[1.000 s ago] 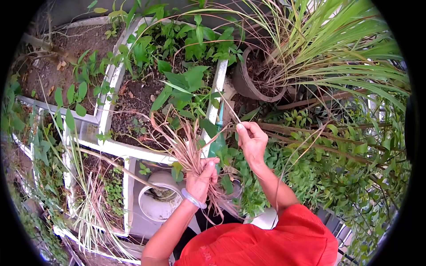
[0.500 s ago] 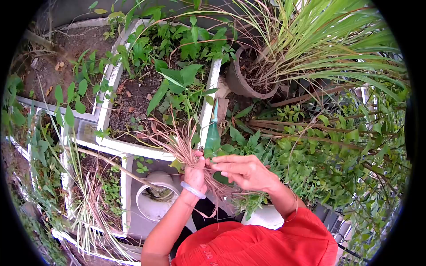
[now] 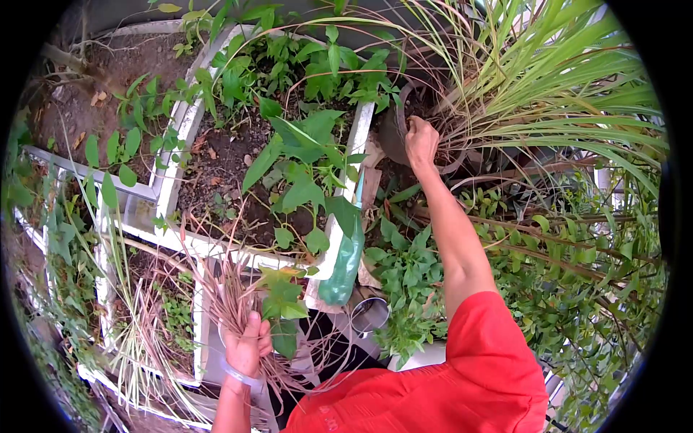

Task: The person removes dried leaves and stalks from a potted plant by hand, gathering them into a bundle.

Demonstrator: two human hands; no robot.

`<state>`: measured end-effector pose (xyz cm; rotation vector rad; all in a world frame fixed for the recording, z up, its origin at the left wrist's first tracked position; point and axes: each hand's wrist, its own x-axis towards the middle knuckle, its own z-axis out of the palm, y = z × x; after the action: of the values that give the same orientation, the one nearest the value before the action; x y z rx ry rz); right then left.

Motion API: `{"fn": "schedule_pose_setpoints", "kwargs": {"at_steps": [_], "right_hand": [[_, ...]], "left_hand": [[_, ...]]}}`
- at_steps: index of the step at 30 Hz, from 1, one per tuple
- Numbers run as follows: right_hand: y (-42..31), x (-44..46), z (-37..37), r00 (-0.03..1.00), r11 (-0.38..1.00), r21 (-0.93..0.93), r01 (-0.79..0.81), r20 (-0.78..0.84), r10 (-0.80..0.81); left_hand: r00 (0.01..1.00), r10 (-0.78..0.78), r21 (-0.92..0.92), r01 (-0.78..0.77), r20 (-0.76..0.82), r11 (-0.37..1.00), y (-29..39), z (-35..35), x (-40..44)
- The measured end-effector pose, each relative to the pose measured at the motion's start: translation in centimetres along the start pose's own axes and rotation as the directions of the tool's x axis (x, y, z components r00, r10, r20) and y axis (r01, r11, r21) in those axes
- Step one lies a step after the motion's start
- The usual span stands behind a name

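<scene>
Your left hand clutches dry leaves. Your right hand is at the pot, its fingers curled; I cannot tell whether they hold anything.

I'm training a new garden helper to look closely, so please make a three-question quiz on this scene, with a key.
1. True or false: the left hand and the right hand are touching each other.
2. What does the left hand hold?
A) a trowel
B) a bundle of dry leaves
C) a watering can
3. Fill in the blank: the bracelet is on the ____ wrist.

Key:
1. False: the hands are well apart, with the right hand at the pot of long green leaves.
2. B
3. left
</scene>
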<state>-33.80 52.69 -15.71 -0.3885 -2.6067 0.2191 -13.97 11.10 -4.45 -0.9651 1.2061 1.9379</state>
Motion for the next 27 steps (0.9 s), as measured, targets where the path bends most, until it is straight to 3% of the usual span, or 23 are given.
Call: {"fn": "schedule_pose_setpoints", "kwargs": {"at_steps": [1, 3, 6, 8, 9, 11, 15, 16, 17, 20, 21, 24, 25, 27], "right_hand": [[-0.5, 0.4, 0.1, 0.992, 0.997, -0.064, 0.035, 0.119, -0.027], [-0.6, 1.8, 1.0, 0.981, 0.993, -0.105, 0.048, 0.192, -0.027], [0.3, 5.0, 3.0, 0.975, 0.987, -0.158, 0.019, 0.223, 0.016], [2.6, 7.1, 5.6, 0.949, 0.972, -0.18, -0.151, 0.248, 0.193], [2.7, 8.8, 5.3, 0.794, 0.943, -0.169, -0.285, 0.51, 0.331], [9.1, 9.7, 12.7, 0.909, 0.938, -0.223, -0.264, 0.269, 0.32], [7.4, 11.2, 11.1, 0.776, 0.787, 0.003, -0.617, 0.17, 0.607], [4.5, 11.1, 8.4, 0.712, 0.705, 0.129, -0.697, 0.237, 0.661], [3.0, 11.4, 7.0, 0.691, 0.695, 0.106, -0.712, 0.289, 0.663], [3.4, 11.4, 6.9, 0.803, 0.821, -0.018, -0.571, 0.194, 0.563], [3.8, 11.7, 6.9, 0.795, 0.817, -0.03, -0.576, 0.212, 0.568], [4.8, 10.9, 7.9, 0.905, 0.916, -0.026, -0.399, 0.149, 0.399], [4.9, 10.5, 7.8, 0.919, 0.923, 0.055, -0.381, 0.135, 0.371], [4.4, 9.7, 7.4, 0.963, 0.958, 0.109, -0.265, -0.017, 0.268]], "left_hand": [[0.999, -0.031, 0.006, 0.031, -0.03, 0.999, -0.5, -0.1, 0.1], [0.991, -0.093, 0.02, 0.095, -0.093, 0.995, -1.3, -0.2, 0.6], [0.987, -0.035, -0.066, 0.025, -0.157, 0.998, -1.2, -0.3, 1.1], [0.993, -0.012, -0.027, 0.008, -0.121, 1.0, -0.4, -0.2, 1.0], [0.994, -0.014, -0.027, 0.011, -0.108, 1.0, -0.2, -0.2, 0.9], [0.994, -0.011, -0.008, 0.01, -0.112, 1.0, 0.1, 0.1, 0.8], [0.989, -0.013, -0.008, 0.012, -0.15, 1.0, 0.2, 0.7, 1.0], [0.989, -0.006, -0.009, 0.005, -0.148, 1.0, 0.3, 0.8, 1.2], [0.99, 0.0, -0.012, -0.002, -0.144, 1.0, 0.3, 0.8, 1.3], [0.992, -0.006, -0.033, 0.002, -0.123, 0.999, 0.4, 1.1, 1.8], [0.993, -0.011, -0.041, 0.006, -0.114, 0.999, 0.5, 1.2, 1.9], [0.995, -0.004, -0.035, 0.0, -0.102, 0.999, 0.8, 1.7, 1.5], [0.997, 0.01, -0.017, -0.012, -0.072, 1.0, 0.8, 1.6, 1.4], [0.999, 0.041, 0.014, -0.041, -0.011, 0.999, 0.7, 1.5, 1.2]]}}
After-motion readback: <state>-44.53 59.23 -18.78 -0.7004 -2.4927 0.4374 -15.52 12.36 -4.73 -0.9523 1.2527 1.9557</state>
